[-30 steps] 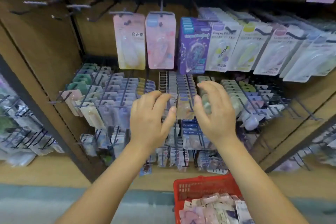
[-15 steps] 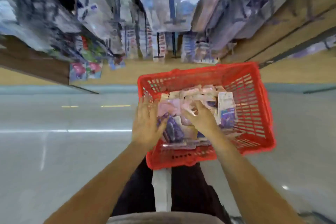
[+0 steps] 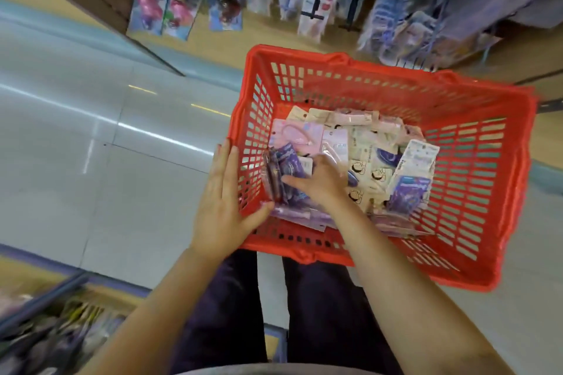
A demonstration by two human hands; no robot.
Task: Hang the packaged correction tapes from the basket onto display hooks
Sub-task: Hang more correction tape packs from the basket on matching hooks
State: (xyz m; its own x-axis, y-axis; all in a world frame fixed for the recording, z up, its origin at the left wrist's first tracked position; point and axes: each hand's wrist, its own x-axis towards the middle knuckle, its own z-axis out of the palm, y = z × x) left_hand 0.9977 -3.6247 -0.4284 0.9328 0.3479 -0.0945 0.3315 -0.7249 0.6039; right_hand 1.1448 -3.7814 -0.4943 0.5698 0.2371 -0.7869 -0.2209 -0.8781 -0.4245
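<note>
Red plastic lattice basket [image 3: 475, 143] sat on the floor before the person, its purple card-backed correction tape packs [image 3: 289, 167] standing on edge just beside the reaching right hand [image 3: 320, 183], grip unclear, while the flat, open left hand [image 3: 224, 198] steadied the wall.

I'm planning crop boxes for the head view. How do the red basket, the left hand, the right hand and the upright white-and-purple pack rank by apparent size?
1. red basket
2. left hand
3. right hand, partly buried among packs, so unsure against the next
4. upright white-and-purple pack, roughly alike
</note>
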